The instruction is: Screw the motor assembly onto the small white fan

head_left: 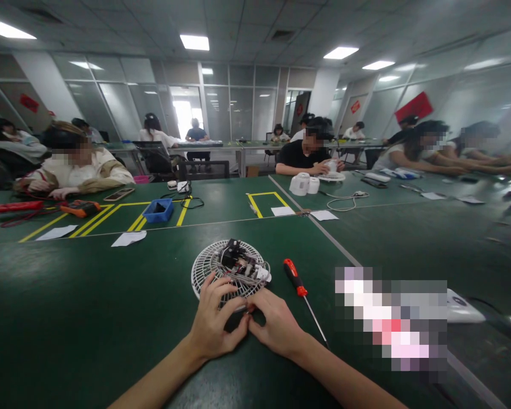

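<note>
A white round fan grille lies on the green table in front of me. On top of it sit a black motor and a tangle of thin wires. My left hand curls over the grille's near left edge, its thumb bent in toward the other hand. Closed in a pinch at the near edge is my right hand; what its fingertips hold is hidden. Right of the grille lies a screwdriver with a red and black handle, its shaft pointing toward me.
A blue bin stands beyond the grille to the left, near an orange multimeter. White housings and a cable lie farther back. A pixelated area covers something at right. Several people sit around the tables.
</note>
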A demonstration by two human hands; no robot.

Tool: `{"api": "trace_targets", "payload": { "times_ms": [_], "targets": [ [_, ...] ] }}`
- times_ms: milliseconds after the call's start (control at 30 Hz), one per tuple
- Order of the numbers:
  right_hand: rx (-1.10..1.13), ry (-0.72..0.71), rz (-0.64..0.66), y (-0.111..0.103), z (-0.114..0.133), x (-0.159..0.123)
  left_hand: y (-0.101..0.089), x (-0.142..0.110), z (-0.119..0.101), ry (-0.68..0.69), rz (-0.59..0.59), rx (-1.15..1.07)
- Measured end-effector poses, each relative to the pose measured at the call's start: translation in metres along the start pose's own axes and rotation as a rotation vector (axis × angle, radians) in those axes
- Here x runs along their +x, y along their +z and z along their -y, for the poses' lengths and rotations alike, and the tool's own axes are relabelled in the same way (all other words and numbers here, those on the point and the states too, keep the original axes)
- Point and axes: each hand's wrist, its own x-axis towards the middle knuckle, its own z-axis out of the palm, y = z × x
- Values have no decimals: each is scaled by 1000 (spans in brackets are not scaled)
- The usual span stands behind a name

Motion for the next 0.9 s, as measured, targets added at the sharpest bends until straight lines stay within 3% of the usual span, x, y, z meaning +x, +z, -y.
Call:
{"api": "trace_targets", "payload": {
  "times_ms": [267, 600, 900],
  "targets": [
    [-25, -19, -34, -1, 0, -1, 1, 0, 0, -38, 68, -70],
    [-150, -181, -9, -1, -4, 0, 1, 0, 3, -69, 190, -173],
    [-261, -282, 37, -5, -2, 1, 2, 0, 3, -57, 203, -158]
  ]
}}
